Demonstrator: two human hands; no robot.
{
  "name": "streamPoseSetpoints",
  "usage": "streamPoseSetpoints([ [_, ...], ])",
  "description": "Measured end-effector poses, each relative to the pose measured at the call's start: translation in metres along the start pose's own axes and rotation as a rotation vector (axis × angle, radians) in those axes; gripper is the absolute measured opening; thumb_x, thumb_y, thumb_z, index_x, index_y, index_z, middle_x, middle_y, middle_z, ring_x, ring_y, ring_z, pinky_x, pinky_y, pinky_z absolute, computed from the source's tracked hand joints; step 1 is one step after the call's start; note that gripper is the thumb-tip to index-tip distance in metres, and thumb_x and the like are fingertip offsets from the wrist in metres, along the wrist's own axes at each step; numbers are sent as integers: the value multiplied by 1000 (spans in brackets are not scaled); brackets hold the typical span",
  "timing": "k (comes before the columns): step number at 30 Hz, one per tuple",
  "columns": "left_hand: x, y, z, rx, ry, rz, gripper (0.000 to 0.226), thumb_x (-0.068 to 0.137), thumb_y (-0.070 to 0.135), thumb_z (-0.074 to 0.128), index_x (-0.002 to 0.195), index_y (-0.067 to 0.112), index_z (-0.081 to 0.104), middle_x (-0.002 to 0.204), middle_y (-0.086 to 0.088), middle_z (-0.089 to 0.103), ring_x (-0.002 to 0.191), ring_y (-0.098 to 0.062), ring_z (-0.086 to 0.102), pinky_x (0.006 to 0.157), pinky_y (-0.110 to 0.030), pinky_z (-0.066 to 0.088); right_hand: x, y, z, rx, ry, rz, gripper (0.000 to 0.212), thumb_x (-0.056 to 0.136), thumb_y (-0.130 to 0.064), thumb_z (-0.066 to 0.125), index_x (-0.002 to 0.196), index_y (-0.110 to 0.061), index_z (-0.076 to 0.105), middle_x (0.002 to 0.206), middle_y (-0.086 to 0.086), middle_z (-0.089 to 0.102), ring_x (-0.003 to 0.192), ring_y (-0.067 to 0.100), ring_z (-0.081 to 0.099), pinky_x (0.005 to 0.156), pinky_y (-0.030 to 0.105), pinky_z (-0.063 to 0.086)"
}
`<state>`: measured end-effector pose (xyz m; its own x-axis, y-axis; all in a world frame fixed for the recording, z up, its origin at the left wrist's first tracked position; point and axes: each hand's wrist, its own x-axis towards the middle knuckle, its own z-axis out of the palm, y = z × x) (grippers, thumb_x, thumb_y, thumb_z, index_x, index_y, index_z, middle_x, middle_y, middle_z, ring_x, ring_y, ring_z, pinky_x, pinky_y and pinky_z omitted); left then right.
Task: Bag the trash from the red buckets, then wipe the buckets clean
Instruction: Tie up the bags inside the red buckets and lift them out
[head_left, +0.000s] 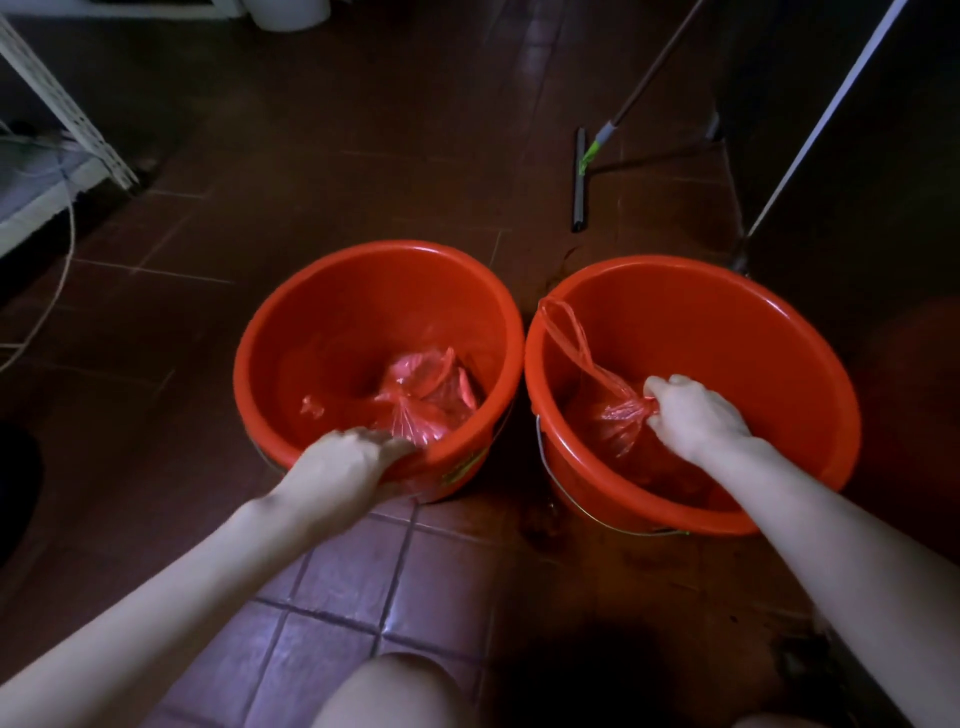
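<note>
The red plastic bag (618, 415) is being gripped at its bunched neck by the right hand (693, 413), its handle loop (566, 332) trailing up-left, while the left hand (348, 457) is being closed over the left bucket (374, 260) rim.

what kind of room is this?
Probably a utility or back-kitchen area at home: dark tiled floor, a floor squeegee propped on its pole, white slotted shelving, and two red buckets holding bagged trash.

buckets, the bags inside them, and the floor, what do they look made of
Buckets: smooth, glossy red plastic by the look, with soft highlights on walls and rim; the right one has a thin metal-looking wire handle.
Bags: thin translucent red plastic film, crinkled and bunched.
Floor: dark reddish glazed tile, probably ceramic, with grout lines and a slight sheen.
</note>
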<state>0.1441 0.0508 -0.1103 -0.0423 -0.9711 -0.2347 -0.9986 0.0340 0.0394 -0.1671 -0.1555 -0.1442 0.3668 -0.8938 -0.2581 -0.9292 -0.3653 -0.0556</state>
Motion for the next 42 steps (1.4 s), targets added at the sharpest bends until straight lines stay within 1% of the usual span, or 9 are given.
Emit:
streamPoseSetpoints([
  [5, -17, -6, -5, -422, -270, 51, 26, 85, 51, 66, 102, 33, 71, 91, 15, 72, 80, 4, 63, 74, -16, 47, 0, -2, 1, 7, -3, -18, 24, 93, -24, 55, 116, -22, 54, 113, 7, 55, 98, 34, 61, 78, 38, 51],
  [7, 0, -19, 4, -515, -188, -64, 27, 86, 49, 66, 107, 33, 71, 97, 12, 73, 87, 1, 66, 81, -19, 49, -3, -4, 1, 19, -12, -25, 22, 92, -24, 55, 114, -22, 54, 111, 7, 55, 97, 34, 61, 78, 38, 51],
  [9, 24, -34, 25, -347, -73, -236, 41, 86, 46, 67, 122, 26, 65, 114, -3, 67, 102, -19, 64, 91, -30, 47, -6, -5, 2, 31, -18, -39, 20, 91, -24, 56, 112, -22, 55, 107, 6, 56, 94, 33, 61, 76, 38, 51],
  [12, 54, -42, 59, -236, -272, -434, 68, 83, 53, 67, 142, 27, 44, 133, -17, 47, 118, -37, 53, 103, -39, 42, -11, -3, 2, 35, -25, -56, 19, 91, -26, 58, 109, -22, 54, 103, 5, 56, 92, 31, 61, 77, 38, 51],
  [15, 74, -35, 88, -217, -489, -385, 68, 93, 37, 60, 151, 22, 28, 151, -18, 34, 137, -35, 37, 111, -33, 32, -14, 3, 2, 33, -21, -50, 19, 89, -28, 60, 107, -23, 54, 99, 3, 56, 90, 31, 61, 77, 37, 51],
  [21, 89, -48, 82, -279, -257, -513, 28, 86, 9, 61, 113, 13, 68, 113, -12, 69, 104, -30, 66, 90, -35, 52, -11, 10, -10, 26, 17, -34, 25, 88, -28, 62, 111, -25, 54, 103, 3, 56, 93, 32, 61, 79, 38, 51],
  [27, 70, -54, -10, -309, -67, -545, 21, 82, -1, 60, 76, 19, 62, 89, -7, 67, 75, -25, 65, 67, -28, 50, -26, 10, -77, 67, 27, 18, 26, 88, -26, 64, 112, -23, 55, 106, 4, 59, 93, 30, 62, 82, 38, 51],
  [34, 13, -54, -186, -274, -21, -475, 27, 79, 10, 72, 105, 18, 71, 101, -10, 65, 94, -34, 64, 82, -37, 51, -79, -12, -242, 46, 20, 41, 26, 86, -34, 65, 108, -25, 56, 106, 4, 62, 91, 31, 65, 74, 35, 49],
  [42, -64, -59, -402, -344, 30, -431, 26, 80, 12, 70, 105, 18, 71, 98, -7, 64, 92, -31, 64, 79, -35, 50, -144, -70, -452, 51, 30, 45, 29, 85, -41, 64, 107, -24, 57, 106, 5, 63, 105, 29, 55, 86, 36, 46],
])
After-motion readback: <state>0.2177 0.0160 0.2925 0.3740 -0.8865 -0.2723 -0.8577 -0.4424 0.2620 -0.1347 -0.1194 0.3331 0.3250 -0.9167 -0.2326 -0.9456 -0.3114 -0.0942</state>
